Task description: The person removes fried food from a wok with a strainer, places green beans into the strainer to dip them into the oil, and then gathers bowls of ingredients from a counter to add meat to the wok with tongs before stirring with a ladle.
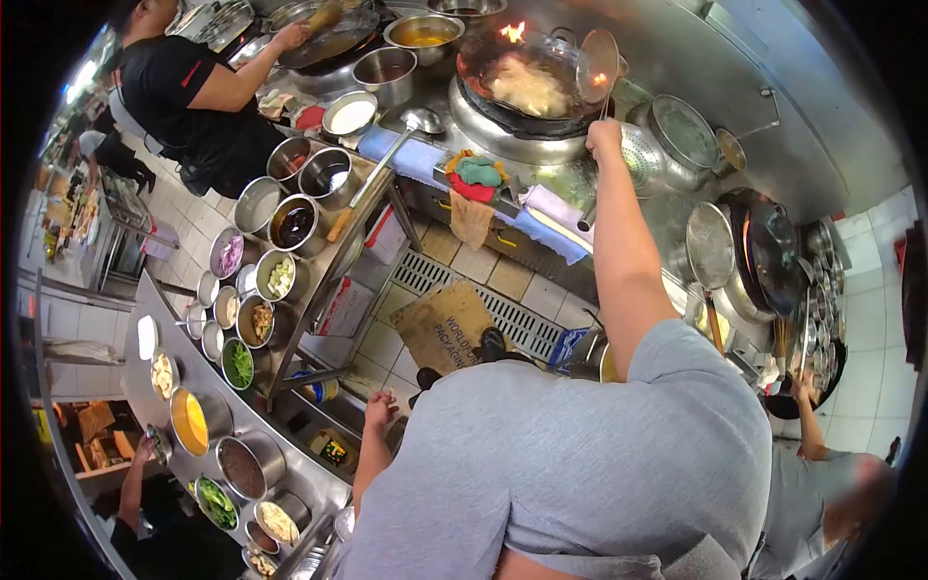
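My right hand [604,140] is closed around the thin handle of a round strainer [597,68]. The strainer is tilted up at the right rim of a wok [474,72], which sits on a steel burner ring. Pale, bubbling food [527,85] is in the wok, and a flame [512,32] shows at its far edge. Down by my side hangs my left hand [381,411], away from the stove, its fingers loosely curled and apart. I see nothing held in it.
Pots of sauces and cut ingredients line the counter [155,387] on the left. A ladle [421,121] spans the side table and stove. Folded cloths [474,174] lie on the stove's front edge. Cardboard [440,324] covers the floor. Co-workers are left [198,87], right [822,503] and lower left.
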